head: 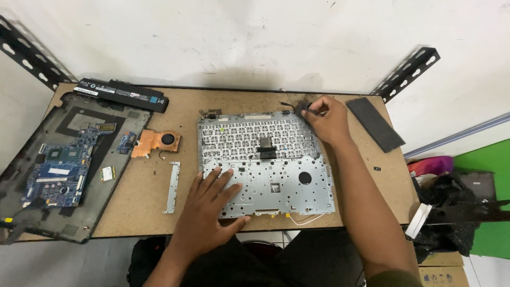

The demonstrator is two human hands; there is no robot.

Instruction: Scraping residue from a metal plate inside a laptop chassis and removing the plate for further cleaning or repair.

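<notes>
silver keyboard frame [276, 180], blue motherboard [58, 172], copper heatsink [149, 142]

The left hand [210, 204] lies flat, fingers spread, pressing the near-left part of the metal keyboard frame [265, 165]. The right hand [326, 119], arm extended, pinches at that frame's far-right corner.

Both hands [212, 204] on laptop frame [265, 165]

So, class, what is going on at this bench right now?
A person has a stripped laptop keyboard frame lying on the worktable. The left hand presses flat on its metal plate, while the right hand pinches a small dark part at the top right corner. A blue motherboard, copper heatsink with fan and black battery lie to the left.
</notes>
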